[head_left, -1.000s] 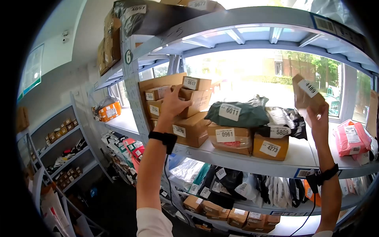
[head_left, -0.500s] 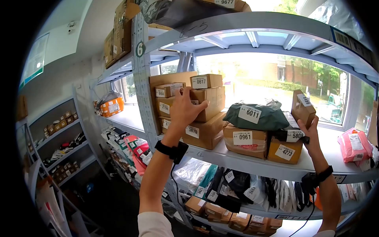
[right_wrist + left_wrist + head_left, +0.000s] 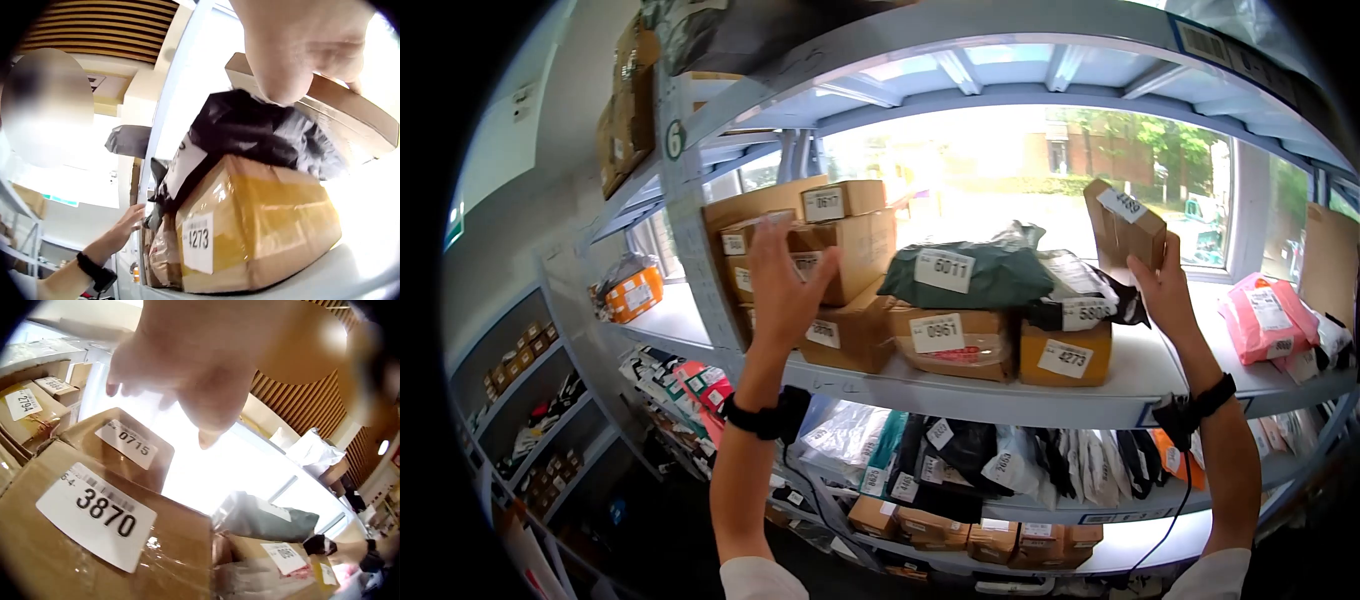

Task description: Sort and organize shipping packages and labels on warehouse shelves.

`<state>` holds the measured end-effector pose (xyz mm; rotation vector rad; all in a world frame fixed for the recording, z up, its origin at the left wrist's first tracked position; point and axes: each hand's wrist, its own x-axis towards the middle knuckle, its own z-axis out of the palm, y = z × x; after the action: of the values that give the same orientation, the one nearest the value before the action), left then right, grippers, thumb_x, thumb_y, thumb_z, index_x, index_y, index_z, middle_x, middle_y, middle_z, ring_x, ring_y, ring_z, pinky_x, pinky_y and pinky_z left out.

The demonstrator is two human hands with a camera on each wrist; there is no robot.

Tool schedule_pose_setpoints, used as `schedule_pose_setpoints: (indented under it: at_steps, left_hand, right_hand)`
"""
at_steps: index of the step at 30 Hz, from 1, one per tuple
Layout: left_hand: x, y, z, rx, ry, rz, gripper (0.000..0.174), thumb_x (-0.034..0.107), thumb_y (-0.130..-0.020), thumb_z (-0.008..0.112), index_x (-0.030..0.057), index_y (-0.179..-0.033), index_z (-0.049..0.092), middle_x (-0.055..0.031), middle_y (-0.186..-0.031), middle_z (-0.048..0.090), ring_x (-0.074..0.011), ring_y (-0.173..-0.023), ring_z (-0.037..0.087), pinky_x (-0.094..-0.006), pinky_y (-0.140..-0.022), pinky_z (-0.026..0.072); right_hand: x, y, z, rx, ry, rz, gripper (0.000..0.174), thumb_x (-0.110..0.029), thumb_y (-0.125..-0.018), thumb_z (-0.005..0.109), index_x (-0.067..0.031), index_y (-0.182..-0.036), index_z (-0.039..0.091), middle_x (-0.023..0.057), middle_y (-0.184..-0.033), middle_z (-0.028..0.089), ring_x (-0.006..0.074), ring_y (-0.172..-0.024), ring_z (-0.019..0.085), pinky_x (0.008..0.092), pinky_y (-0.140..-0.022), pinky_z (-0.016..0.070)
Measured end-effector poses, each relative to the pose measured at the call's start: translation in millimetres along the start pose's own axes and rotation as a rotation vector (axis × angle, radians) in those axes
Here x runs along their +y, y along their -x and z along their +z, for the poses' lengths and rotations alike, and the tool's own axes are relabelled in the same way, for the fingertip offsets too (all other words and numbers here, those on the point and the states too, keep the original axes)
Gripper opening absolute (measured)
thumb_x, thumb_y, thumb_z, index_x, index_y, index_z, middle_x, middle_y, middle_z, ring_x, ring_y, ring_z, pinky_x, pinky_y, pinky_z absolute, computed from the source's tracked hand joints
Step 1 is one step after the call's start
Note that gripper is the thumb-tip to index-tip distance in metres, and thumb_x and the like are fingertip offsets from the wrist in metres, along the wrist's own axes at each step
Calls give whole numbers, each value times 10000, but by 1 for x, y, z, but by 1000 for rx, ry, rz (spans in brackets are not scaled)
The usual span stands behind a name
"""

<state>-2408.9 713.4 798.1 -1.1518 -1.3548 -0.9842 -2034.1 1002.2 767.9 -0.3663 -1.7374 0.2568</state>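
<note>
In the head view my right hand [image 3: 1168, 298] holds a narrow cardboard box [image 3: 1128, 232] upright and slightly tilted, thumb on its near side. This box [image 3: 359, 115] stands behind a black plastic parcel [image 3: 240, 128] in the right wrist view, with the fingers partly hidden. On the left, my left hand [image 3: 785, 290] is raised before a stack of cartons, thumb apart from the fingers, holding nothing. Nearest to it are the carton labelled 0617 [image 3: 847, 200] and the large carton labelled 3870 [image 3: 106, 531]. The left wrist view shows the fingers above the 0715 carton [image 3: 122, 440].
Between the hands, a green parcel [image 3: 960, 275] lies on the 0961 carton [image 3: 975, 350], beside the 4273 carton [image 3: 1065, 358]. A pink parcel [image 3: 1268, 318] sits at the right. A shelf beam [image 3: 1000, 50] runs overhead; bagged parcels [image 3: 960, 450] fill the level below.
The right hand has brought the narrow box left and lower beside the black parcel. My left hand has drawn slightly down from the carton stack. The head view has shifted too.
</note>
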Motion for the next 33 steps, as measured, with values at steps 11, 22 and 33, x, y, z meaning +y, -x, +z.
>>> schedule_pose_setpoints:
  at_steps: [11, 22, 33]
  left_hand:
    - [66, 5, -18, -75, 73, 168, 456, 73, -767, 610, 59, -1209, 501, -162, -1359, 417, -368, -1295, 331, -479, -1069, 260]
    - [107, 45, 0, -225, 374, 151, 475, 9, -760, 626, 53, -1210, 479, -193, -1374, 385, -386, -1287, 328, -480, -1051, 268]
    - [162, 87, -31, -295, 433, 177, 458, 71, -730, 672, 71, -1168, 537, -188, -1319, 434, -390, -1252, 376, -492, -1006, 318]
  right_hand:
    - [34, 39, -108, -433, 171, -100, 418, 58, -728, 680, -86, -1038, 440, 126, -1214, 495, 250, -1159, 490, 326, -944, 408]
    - [14, 62, -76, -635, 255, -114, 397, 35, -738, 682, -91, -1009, 420, 216, -1296, 493, 369, -1345, 339, 428, -1093, 308]
    - [-15, 67, -114, -384, 407, -181, 265, 15, -817, 543, -27, -1077, 566, 168, -1102, 611, 328, -1039, 586, 372, -905, 469]
